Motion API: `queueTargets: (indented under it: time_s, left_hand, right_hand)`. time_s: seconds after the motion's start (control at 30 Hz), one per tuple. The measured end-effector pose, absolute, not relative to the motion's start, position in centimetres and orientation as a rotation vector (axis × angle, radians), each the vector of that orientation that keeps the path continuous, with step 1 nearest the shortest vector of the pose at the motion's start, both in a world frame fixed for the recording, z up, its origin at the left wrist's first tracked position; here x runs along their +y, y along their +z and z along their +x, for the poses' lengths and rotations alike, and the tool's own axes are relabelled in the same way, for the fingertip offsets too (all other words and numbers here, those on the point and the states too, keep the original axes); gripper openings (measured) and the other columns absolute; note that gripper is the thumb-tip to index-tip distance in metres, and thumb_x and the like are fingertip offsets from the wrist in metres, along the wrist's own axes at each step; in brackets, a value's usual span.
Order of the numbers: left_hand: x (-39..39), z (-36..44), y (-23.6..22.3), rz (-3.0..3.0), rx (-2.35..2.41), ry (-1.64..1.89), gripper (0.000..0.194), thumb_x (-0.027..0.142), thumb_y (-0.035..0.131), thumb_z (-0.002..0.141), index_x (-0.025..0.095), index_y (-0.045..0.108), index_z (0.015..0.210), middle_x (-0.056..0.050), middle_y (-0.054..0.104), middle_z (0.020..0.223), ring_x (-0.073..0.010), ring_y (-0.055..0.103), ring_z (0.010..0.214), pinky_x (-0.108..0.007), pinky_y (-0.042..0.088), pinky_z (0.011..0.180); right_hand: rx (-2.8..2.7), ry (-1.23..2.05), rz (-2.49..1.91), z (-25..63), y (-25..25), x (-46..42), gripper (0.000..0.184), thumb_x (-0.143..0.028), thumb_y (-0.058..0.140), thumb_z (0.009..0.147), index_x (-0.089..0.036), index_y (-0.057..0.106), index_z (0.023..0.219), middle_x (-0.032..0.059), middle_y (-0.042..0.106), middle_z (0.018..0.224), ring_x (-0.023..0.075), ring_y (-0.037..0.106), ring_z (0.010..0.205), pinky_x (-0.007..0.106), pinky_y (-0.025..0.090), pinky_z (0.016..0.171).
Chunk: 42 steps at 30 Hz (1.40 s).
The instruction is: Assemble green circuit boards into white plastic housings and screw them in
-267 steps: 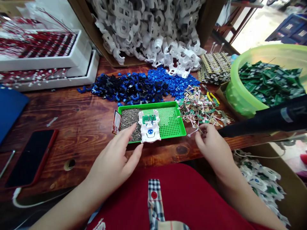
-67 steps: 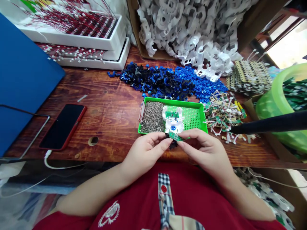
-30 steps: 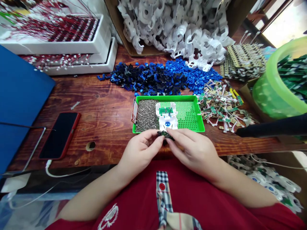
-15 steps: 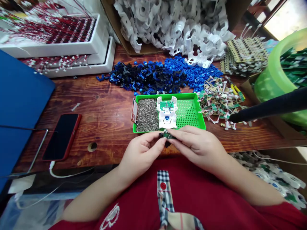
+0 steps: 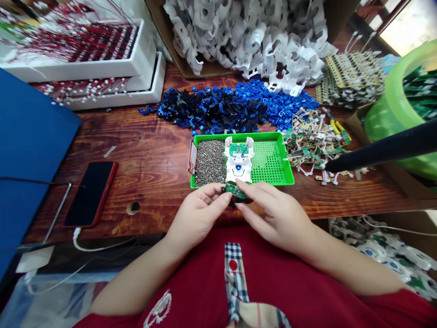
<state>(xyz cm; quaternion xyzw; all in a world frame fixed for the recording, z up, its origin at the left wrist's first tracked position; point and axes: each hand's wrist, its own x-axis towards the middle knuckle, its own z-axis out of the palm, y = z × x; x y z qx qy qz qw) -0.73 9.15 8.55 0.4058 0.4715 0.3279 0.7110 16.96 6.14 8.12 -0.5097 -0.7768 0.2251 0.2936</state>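
Note:
A small green circuit board (image 5: 236, 191) with a black plastic part (image 5: 235, 201) under it is held over the table's front edge. My left hand (image 5: 200, 212) pinches its left end between thumb and fingers. My right hand (image 5: 278, 214) is at its right end, index finger along the upper edge and thumb at the lower edge. Just beyond, a green tray (image 5: 288, 175) holds a heap of small metal screws (image 5: 210, 161) on its left. Two white plastic shells stand mid-tray: one shell (image 5: 239, 149) carries a green board, the nearer shell (image 5: 238, 171) a blue round piece.
Behind the tray lie black and blue parts (image 5: 211, 109). Wired boards (image 5: 312, 141) and yellow-handled pliers (image 5: 334, 125) are at right, near a green bucket (image 5: 382, 109) and a black bar (image 5: 378, 152). White shells (image 5: 252, 41) fill a box behind. A phone (image 5: 90, 193) charges at left.
The board has turned so that more of its green face shows. My right thumb and index finger have spread apart around it. The view has shifted slightly.

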Motion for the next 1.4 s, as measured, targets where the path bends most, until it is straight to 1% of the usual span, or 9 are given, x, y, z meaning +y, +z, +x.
queueTargets:
  time_s: [0.07, 0.23, 0.47, 0.77, 0.9, 1.07, 1.17, 1.23, 1.4]
  left_hand:
    - [9.3, -0.7, 8.4, 0.817, 1.012, 0.752, 0.011, 0.024, 0.067, 0.076, 0.016, 0.067, 0.085, -0.002, 0.071, 0.083, -0.0121, 0.063, 0.073, -0.023, 0.051, 0.072]
    - [9.2, -0.3, 8.5, 0.663, 0.941, 0.813, 0.006, 0.018, 0.066, 0.077, 0.016, 0.067, 0.082, 0.0, 0.071, 0.078, -0.0082, 0.063, 0.071, -0.017, 0.051, 0.07]
    - [8.7, 0.3, 9.1, 0.49, 0.926, 0.803, 0.005, 0.019, 0.066, 0.076, 0.015, 0.064, 0.079, 0.0, 0.071, 0.073, -0.0107, 0.064, 0.06, -0.022, 0.053, 0.059]
    - [8.8, 0.6, 8.0, 0.734, 0.945, 0.923, 0.01, 0.021, 0.062, 0.081, 0.018, 0.064, 0.09, 0.001, 0.071, 0.088, -0.0103, 0.065, 0.08, -0.022, 0.05, 0.08]
    - [8.9, 0.7, 7.9, 0.799, 0.94, 0.891, 0.012, 0.024, 0.061, 0.081, 0.018, 0.059, 0.091, 0.0, 0.07, 0.086, -0.0103, 0.065, 0.08, -0.021, 0.049, 0.077]
    - [9.5, -0.2, 8.8, 1.002, 0.983, 0.698, 0.025, 0.032, 0.058, 0.082, 0.021, 0.046, 0.101, -0.001, 0.068, 0.078, -0.015, 0.063, 0.069, -0.029, 0.05, 0.068]
    - [10.7, -1.0, 9.2, 1.65, 1.277, 0.698, 0.023, 0.038, 0.053, 0.084, 0.019, 0.056, 0.098, -0.007, 0.066, 0.091, -0.0217, 0.06, 0.087, -0.036, 0.044, 0.081]
    - [11.7, -1.1, 9.1, 2.117, 1.41, 0.608, 0.033, 0.042, 0.055, 0.081, 0.015, 0.06, 0.099, -0.012, 0.063, 0.101, -0.029, 0.053, 0.101, -0.042, 0.037, 0.09]
    - [13.9, -0.2, 7.9, 2.574, 1.479, 0.245, 0.052, 0.058, 0.055, 0.074, 0.011, 0.064, 0.095, -0.014, 0.059, 0.1, -0.033, 0.047, 0.102, -0.046, 0.035, 0.09]
  right_hand:
    - [-1.959, 0.614, -1.389, 16.8, 7.9, 5.8, 0.051, -0.03, 0.052, 0.084, -0.018, 0.04, 0.132, 0.0069, 0.062, 0.111, 0.0148, 0.062, 0.094, 0.028, 0.053, 0.083]
    - [-1.927, 0.523, -1.314, 16.7, 7.7, 5.6, 0.039, -0.031, 0.059, 0.081, -0.019, 0.051, 0.117, 0.0059, 0.065, 0.105, 0.0144, 0.063, 0.094, 0.026, 0.053, 0.084]
    - [-1.875, 0.45, -1.258, 15.8, 7.4, 5.8, 0.036, -0.029, 0.061, 0.079, -0.021, 0.05, 0.112, 0.0053, 0.064, 0.096, 0.0141, 0.062, 0.089, 0.028, 0.052, 0.079]
    - [-1.997, 0.243, -1.391, 16.2, 7.9, 6.2, 0.04, -0.03, 0.061, 0.078, -0.015, 0.051, 0.113, 0.0099, 0.06, 0.106, 0.0171, 0.057, 0.099, 0.03, 0.051, 0.085]
    - [-2.058, 0.219, -1.331, 16.8, 8.0, 6.1, 0.043, -0.027, 0.061, 0.077, -0.015, 0.049, 0.117, 0.0078, 0.062, 0.103, 0.0146, 0.059, 0.094, 0.026, 0.052, 0.082]
    - [-1.77, 0.452, -1.389, 18.5, 7.6, 8.4, 0.042, -0.026, 0.066, 0.073, -0.02, 0.052, 0.112, 0.0042, 0.061, 0.1, 0.0129, 0.06, 0.086, 0.027, 0.05, 0.081]
    - [-1.269, 0.845, -1.364, 19.1, 7.1, 11.1, 0.037, -0.025, 0.07, 0.07, -0.022, 0.057, 0.104, 0.0016, 0.061, 0.099, 0.0108, 0.059, 0.082, 0.025, 0.049, 0.078]
    - [-0.967, 1.087, -1.275, 19.0, 6.8, 12.7, 0.033, -0.025, 0.073, 0.066, -0.022, 0.06, 0.096, -0.0007, 0.061, 0.092, 0.0088, 0.058, 0.08, 0.022, 0.047, 0.076]
    - [-0.688, 1.331, -1.214, 17.3, 6.3, 13.9, 0.032, -0.034, 0.074, 0.063, -0.021, 0.063, 0.09, -0.0008, 0.063, 0.084, 0.011, 0.061, 0.08, 0.024, 0.048, 0.073]
